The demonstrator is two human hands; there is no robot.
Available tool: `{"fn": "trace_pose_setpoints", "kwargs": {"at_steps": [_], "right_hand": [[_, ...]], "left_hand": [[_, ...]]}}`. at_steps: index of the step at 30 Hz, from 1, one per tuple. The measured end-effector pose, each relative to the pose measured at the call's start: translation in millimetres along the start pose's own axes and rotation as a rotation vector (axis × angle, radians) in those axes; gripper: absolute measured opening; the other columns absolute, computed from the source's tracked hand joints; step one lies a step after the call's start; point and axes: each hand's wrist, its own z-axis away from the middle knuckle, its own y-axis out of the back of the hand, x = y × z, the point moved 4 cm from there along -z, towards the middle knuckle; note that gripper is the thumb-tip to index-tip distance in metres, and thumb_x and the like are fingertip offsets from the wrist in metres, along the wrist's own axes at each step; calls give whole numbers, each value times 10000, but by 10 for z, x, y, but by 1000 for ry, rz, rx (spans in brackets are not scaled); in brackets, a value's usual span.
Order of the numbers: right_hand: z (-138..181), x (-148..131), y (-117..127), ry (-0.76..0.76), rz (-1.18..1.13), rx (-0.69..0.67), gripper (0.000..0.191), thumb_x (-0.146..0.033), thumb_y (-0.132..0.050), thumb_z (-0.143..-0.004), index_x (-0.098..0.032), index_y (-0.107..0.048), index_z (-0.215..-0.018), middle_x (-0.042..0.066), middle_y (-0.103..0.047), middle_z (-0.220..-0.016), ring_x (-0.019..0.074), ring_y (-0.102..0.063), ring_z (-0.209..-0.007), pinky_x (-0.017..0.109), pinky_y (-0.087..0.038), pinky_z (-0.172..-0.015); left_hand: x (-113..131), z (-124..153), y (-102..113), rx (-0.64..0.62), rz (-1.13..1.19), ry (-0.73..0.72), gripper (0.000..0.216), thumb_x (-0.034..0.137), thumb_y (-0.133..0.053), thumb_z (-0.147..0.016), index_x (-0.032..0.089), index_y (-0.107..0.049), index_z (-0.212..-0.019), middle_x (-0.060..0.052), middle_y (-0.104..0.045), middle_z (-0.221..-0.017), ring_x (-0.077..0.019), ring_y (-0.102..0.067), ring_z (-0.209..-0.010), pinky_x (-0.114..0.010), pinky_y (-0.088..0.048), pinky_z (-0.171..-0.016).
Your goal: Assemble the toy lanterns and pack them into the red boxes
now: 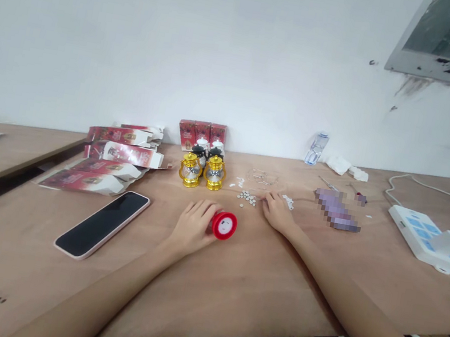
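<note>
My left hand [194, 224] is wrapped round a small red lantern [214, 224] that lies on its side. The round base with a white disc faces me; the rest of the lantern is hidden by my fingers. To its right, my right hand [277, 211] rests on the table, fingertips drawn together beside a pile of small round silvery button cells [247, 197]. Whatever those fingertips hold is too small to make out. Small white pieces [287, 201] lie partly behind the right hand. Two gold lanterns [214, 173] stand upright beyond my left hand, with black and white ones behind.
Flattened red boxes [94, 183] and a phone [104, 224] lie at left. Red cartons [202, 135] stand against the wall. Thin wire pieces [262, 177] lie mid-table. At right are a bottle [316, 148], crumpled tissue [339, 165], a blurred purple item [336, 209] and a power strip [430, 239].
</note>
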Motion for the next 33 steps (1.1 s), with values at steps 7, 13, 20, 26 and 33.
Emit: {"fn": "trace_pose_setpoints", "kwargs": {"at_steps": [7,13,20,26,33], "right_hand": [[0,-1,-1,-5,-3,-3,238,-111,-386,-873,-134,-588,-998,119,-609,-1057,242,-509,-1006,313,-363,-835],[-3,-2,-4,-5,3,-6,236,-116,-395,-873,-128,-593,-1001,128,-610,-1054,251,-508,-1015,322,-371,-841],[3,-8,6,-2,-2,4,240,-110,-390,-872,-132,-591,-1002,128,-609,-1052,244,-509,-1016,320,-377,-844],[-2,13,-21,0,-8,22,229,-114,-389,-868,-137,-586,-983,130,-608,-1032,244,-512,-1003,325,-382,-831],[14,-48,43,-13,-3,103,303,-192,-374,-904,-128,-520,-1162,145,-557,-1139,261,-497,-1033,357,-362,-886]], "left_hand": [[1,-2,1,-6,-1,3,366,284,-600,-727,172,-499,-1061,-95,-617,-1050,-256,-577,-935,-347,-411,-749],[3,3,2,2,0,-8,357,292,-587,-739,171,-501,-1064,-92,-618,-1044,-251,-579,-928,-345,-409,-749],[2,-6,5,-6,6,2,350,289,-587,-736,184,-496,-1057,-93,-617,-1049,-254,-580,-936,-346,-413,-750],[-17,20,-19,21,33,1,417,314,-602,-740,191,-456,-1111,-100,-612,-1061,-273,-587,-952,-373,-445,-774],[-111,92,-4,266,176,82,415,316,-546,-816,218,-328,-1155,-141,-476,-1224,-238,-616,-972,-319,-507,-657]]}}
